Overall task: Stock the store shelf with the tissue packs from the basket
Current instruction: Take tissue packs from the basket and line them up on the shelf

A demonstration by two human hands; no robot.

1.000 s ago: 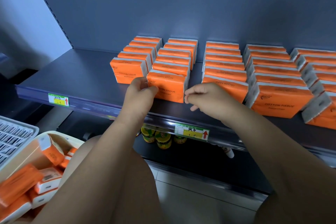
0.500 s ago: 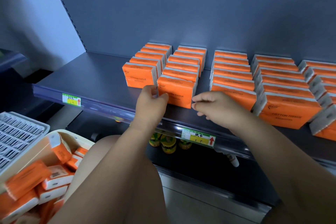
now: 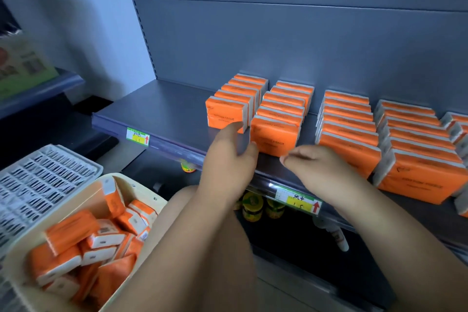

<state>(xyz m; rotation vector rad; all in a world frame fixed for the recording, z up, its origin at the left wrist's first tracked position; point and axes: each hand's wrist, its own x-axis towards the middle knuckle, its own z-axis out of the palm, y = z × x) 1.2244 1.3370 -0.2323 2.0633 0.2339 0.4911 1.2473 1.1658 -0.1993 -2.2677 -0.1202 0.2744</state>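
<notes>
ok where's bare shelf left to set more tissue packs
The widest free patch is the shelf left of the leftmost pack row, running from the left price tag back to the rear panel. A narrow bare strip separates the second row and third row. Further right the rows sit packed tight.

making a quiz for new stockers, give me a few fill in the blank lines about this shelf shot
The tissue packs on the shelf are ___ in colour.
The basket sits at the lower ___ of the view.
The right hand holds ___.
The arrow on the price tag is ___.
Missing words: orange; left; nothing; red.
</notes>
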